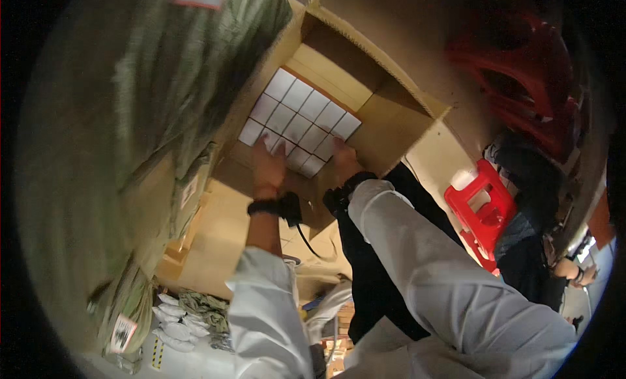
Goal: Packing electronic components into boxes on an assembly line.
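Several small white boxes (298, 128) stand packed in a tight grid of rows inside a large open cardboard carton (395, 122). A brown edge runs along the far side of the grid. My left hand (268, 165) reaches in over the near side, its thumb and a finger spread apart on the tops of the front row. At the right end of the grid, my right hand (343, 160) touches the boxes with its fingertips. Both hands look open, though parts of the fingers are hidden. Dark bands circle both wrists, and a small black device with a cable sits at the left one.
Large green wrapped sacks (176, 72) rise close on the left. Red plastic stools (481, 206) stand to the right, beside a person in dark clothes (531, 248). White packets (176, 323) lie at the lower left.
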The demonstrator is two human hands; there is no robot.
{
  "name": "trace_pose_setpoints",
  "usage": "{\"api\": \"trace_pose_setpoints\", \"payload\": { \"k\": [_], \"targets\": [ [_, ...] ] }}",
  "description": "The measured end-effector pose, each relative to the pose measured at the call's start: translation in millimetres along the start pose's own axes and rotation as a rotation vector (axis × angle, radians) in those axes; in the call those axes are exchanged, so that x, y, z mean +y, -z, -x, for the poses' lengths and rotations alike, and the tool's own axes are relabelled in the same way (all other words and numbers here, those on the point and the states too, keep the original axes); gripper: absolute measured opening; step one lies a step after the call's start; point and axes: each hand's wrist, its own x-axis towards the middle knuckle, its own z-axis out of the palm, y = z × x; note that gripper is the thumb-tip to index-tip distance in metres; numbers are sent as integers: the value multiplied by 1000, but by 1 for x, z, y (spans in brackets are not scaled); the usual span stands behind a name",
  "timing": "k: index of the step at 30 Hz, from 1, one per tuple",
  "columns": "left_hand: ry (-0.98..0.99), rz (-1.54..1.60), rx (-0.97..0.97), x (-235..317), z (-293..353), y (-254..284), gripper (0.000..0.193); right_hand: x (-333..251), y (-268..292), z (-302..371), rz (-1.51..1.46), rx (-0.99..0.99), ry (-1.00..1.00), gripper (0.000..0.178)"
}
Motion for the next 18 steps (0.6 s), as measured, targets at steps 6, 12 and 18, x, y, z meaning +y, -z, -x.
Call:
{"api": "trace_pose_setpoints", "payload": {
  "k": [6,12,18],
  "targets": [
    [-12,-292,-244,19,-127,-105,83,26,42,-128,341,148,371,40],
    [-121,-387,-185,36,-135,-132,90,18,51,-149,1113,210,730,35],
    [-331,-337,-54,33,-162,-145,94,14,47,-152,1020,190,710,34]
  ]
}}
